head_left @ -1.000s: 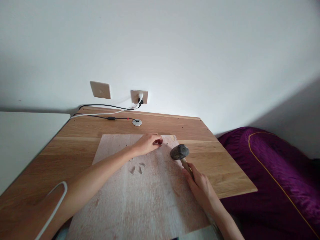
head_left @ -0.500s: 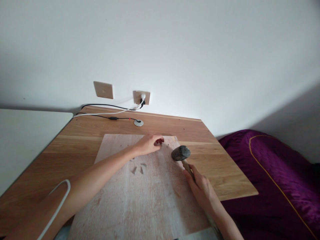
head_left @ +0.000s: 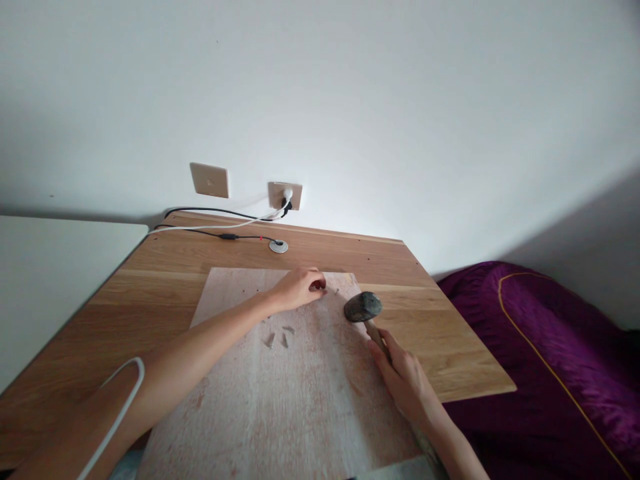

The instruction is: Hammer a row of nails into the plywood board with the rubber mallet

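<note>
My right hand (head_left: 403, 367) is wrapped around the handle of a dark-headed mallet (head_left: 363, 307), whose head is over the right edge of a pale, worn wooden board (head_left: 280, 407). Near the board's far edge, my left hand (head_left: 299, 291) has its fingertips pinched together low over the surface. Whatever they hold is too small or hidden to name. Just right of those fingers a tiny nail-like piece (head_left: 337, 291) stands on the board. Several small grey pieces (head_left: 285, 340) lie below my left wrist.
The board rests on a wooden desk (head_left: 460, 347) against a white wall. Cables (head_left: 215, 212) run along the back to a wall socket (head_left: 295, 195). A white cord (head_left: 117, 413) crosses my left forearm. Purple fabric (head_left: 545, 347) is at the right, and a white surface (head_left: 60, 280) at the left.
The fingers of my left hand have drawn closer together into a pinch. My right hand and the mallet have hardly moved.
</note>
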`<state>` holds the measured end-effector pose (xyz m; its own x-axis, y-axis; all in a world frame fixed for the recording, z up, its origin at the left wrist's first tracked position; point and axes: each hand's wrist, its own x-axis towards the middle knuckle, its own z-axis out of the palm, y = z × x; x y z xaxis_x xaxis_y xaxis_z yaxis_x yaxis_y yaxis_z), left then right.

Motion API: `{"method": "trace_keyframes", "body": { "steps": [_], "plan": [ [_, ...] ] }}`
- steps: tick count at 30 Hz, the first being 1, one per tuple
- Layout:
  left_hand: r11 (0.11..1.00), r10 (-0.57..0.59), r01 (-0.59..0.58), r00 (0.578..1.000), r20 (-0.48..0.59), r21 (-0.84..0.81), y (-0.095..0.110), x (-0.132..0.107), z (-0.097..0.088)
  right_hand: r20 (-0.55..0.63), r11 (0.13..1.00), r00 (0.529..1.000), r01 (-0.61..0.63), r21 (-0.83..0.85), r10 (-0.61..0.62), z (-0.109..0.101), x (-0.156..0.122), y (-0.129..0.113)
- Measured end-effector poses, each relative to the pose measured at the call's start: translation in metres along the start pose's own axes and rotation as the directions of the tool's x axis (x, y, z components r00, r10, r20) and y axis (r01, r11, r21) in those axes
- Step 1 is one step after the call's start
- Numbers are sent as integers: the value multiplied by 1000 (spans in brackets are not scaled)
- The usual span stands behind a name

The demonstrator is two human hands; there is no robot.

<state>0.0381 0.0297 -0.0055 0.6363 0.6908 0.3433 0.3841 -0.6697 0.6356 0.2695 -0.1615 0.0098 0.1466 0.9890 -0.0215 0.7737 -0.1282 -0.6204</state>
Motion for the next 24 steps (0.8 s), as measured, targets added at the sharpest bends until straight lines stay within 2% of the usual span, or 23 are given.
{"method": "trace_keyframes", "body": {
  "steps": [5, 9, 12, 17, 24],
  "plan": [
    [1000, -16, 16, 1000, 0, 24, -1, -2, 0, 70, 999, 997, -41, -14, 42, -5, 2, -4],
    [996, -54, 54, 999, 1, 73, -2, -3, 1, 102, 997, 993, -62, 56, 56, -7, 8, -16],
    [995, -78, 78, 997, 9, 60, -3, -3, 2, 86, 996, 996, -25, 89, 17, -8, 16, -33],
    [997, -68, 67, 998, 19, 30, -1, -4, -1, 62, 995, 994, 83, 51, -86, -7, 34, -56],
    [996, -80, 79, 996, 34, 48, 4, -4, -4, 59, 992, 991, 123, -17, -122, 4, 46, -53]
  ]
}}
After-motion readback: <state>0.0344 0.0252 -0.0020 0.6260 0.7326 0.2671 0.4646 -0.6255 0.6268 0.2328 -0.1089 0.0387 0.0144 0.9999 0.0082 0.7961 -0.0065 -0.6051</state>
